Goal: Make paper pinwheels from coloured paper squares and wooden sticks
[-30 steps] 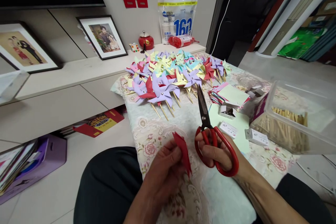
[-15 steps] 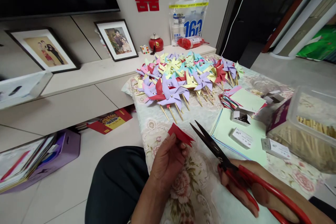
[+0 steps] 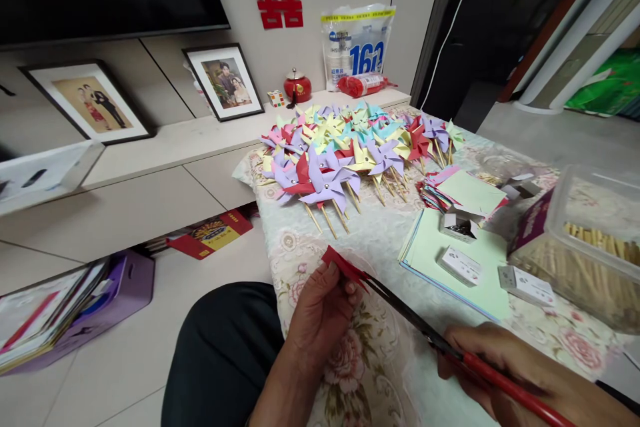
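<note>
1) The left hand (image 3: 323, 303) pinches folded red paper (image 3: 343, 263) between thumb and fingers, above the near part of the flowered tablecloth (image 3: 390, 233)
2) The right hand (image 3: 493, 353) grips red-handled scissors (image 3: 430, 333), their blade tips at the paper's right end
3) Paper pinwheels (image 3: 325, 180) lie at the far side
4) To the right, green sheets (image 3: 420, 257) lie beside a clear tub (image 3: 545, 273) of sticks
</note>
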The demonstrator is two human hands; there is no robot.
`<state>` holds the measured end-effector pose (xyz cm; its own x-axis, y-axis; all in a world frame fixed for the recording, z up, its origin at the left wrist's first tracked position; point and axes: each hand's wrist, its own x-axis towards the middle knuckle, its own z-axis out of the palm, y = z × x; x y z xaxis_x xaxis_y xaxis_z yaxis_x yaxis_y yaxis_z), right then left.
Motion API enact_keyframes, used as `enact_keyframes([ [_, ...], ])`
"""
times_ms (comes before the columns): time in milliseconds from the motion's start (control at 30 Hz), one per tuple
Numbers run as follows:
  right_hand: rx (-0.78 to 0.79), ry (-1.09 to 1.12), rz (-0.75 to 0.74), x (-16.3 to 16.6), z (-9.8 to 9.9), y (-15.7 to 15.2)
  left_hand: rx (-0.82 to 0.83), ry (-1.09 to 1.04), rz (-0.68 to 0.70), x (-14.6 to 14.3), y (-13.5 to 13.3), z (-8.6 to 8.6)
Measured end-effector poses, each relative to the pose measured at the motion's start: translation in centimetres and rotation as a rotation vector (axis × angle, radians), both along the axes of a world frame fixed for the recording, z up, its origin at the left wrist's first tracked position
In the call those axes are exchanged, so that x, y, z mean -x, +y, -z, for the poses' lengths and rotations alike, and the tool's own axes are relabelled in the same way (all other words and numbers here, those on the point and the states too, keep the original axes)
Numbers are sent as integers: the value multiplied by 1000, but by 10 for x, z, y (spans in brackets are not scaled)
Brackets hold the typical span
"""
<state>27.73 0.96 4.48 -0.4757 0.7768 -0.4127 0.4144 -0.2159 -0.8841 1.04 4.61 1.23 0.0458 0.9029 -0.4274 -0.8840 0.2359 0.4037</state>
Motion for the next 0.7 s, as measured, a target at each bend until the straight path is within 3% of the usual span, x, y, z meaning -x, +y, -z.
enact_keyframes([
  [200,60,8,-12,2,8,3,-27,39,-29,-1,-2,1],
  [500,47,11,-105,6,9,11,-21,69,66,-1,-3,-2],
  [700,2,43,-78,9,28,9,-49,92,82,-3,-3,0],
])
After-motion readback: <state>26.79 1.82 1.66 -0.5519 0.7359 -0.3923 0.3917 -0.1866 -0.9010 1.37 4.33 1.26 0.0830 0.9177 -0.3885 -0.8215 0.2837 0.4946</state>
